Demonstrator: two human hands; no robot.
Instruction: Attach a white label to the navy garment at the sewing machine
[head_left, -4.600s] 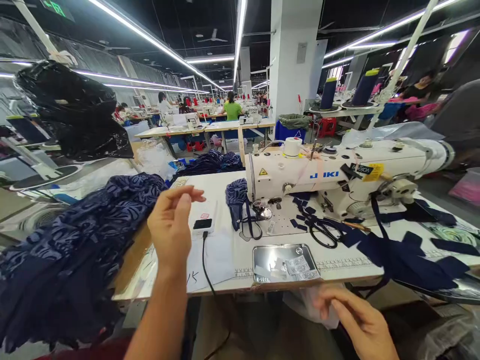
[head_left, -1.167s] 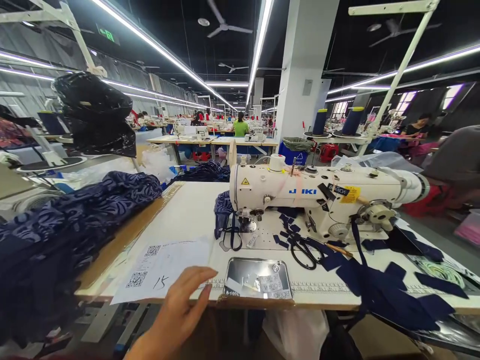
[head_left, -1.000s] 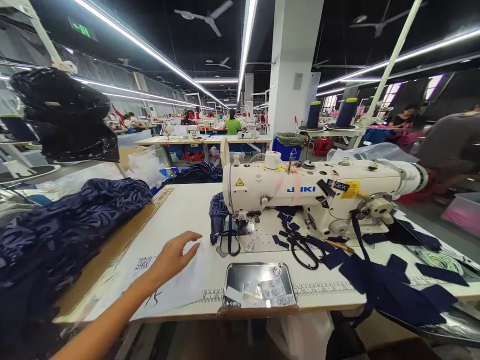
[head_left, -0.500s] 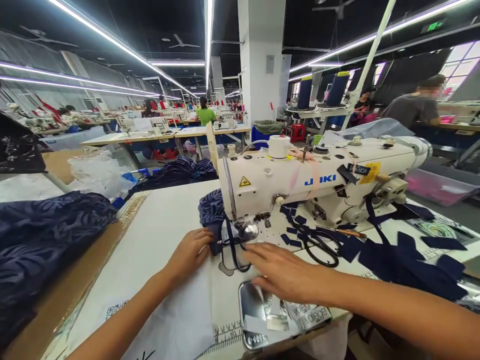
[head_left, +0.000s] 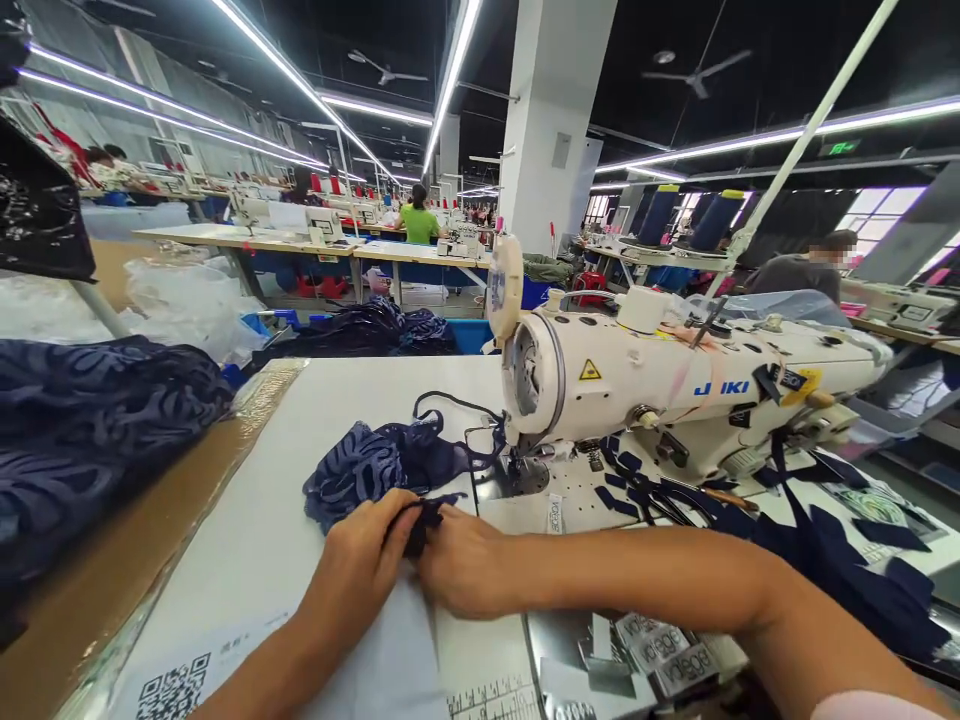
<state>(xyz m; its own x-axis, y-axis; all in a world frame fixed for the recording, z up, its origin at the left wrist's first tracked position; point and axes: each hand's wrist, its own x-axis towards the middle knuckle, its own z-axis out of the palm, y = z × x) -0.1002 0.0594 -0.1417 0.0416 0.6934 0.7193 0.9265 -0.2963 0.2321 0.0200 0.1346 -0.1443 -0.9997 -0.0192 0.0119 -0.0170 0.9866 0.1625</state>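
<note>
Navy patterned fabric (head_left: 360, 465) lies bunched on the white table, left of the sewing machine (head_left: 600, 375). A dark strap loops from it toward the needle area. My left hand (head_left: 367, 550) pinches a dark edge of this fabric at its near side. Against it, my right hand (head_left: 469, 560) is closed on the same edge, its fingertips partly hidden. A small white label (head_left: 554, 513) lies near the needle plate.
Black scissors (head_left: 675, 500) and navy scraps (head_left: 840, 560) lie right of the needle. A metal tray (head_left: 551, 690) with printed labels sits at the front. More patterned fabric (head_left: 97, 450) is piled at the left. People sit at machines farther back.
The fabric has come out from the needle area to the left and nearer. Both hands have come together and closed on its edge. The camera view has shifted.
</note>
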